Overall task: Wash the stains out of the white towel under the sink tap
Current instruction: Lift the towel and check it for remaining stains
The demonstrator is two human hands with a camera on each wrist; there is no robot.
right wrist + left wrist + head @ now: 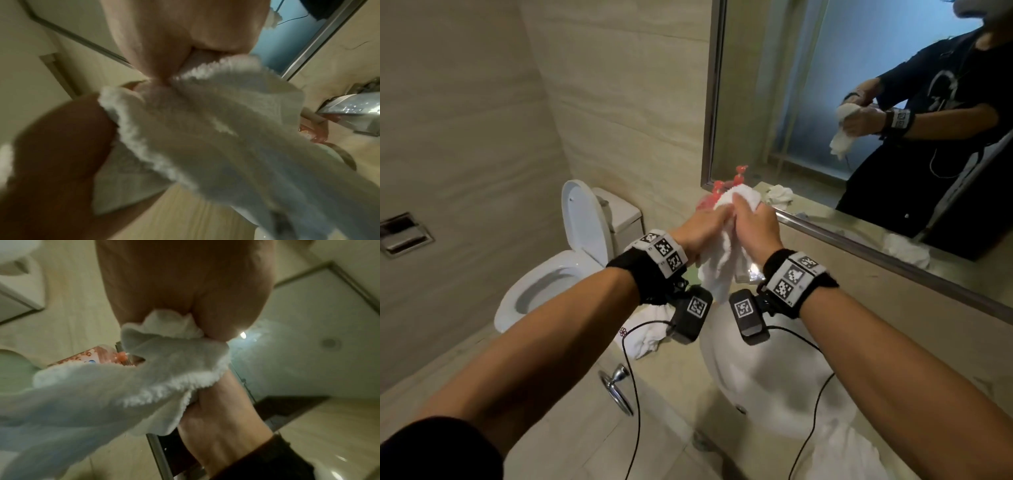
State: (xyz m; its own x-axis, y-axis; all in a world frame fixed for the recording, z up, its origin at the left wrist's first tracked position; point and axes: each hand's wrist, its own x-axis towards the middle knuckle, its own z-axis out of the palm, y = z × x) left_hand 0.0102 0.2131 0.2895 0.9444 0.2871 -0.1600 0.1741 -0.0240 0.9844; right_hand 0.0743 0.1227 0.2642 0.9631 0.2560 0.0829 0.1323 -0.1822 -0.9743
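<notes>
The white towel point(722, 260) is bunched between both hands, held up above the white sink basin point(763, 380), its tail hanging down between the wrists. My left hand point(705, 228) grips the towel from the left and my right hand point(755, 222) grips it from the right, knuckles close together. In the left wrist view the towel point(127, 386) runs out of the left hand's point(183, 293) fist past the right hand point(222, 423). In the right wrist view the towel point(216, 138) comes out of the right hand's point(164, 48) closed fingers. The chrome tap point(349, 113) shows at the right edge there.
A toilet point(558, 274) with its lid up stands to the left. A second white cloth point(647, 329) lies on the beige counter point(681, 394) beside the basin. A pink-red bottle point(709, 197) stands behind the hands. The wall mirror point(859, 102) reflects the person. A towel ring point(616, 387) hangs below.
</notes>
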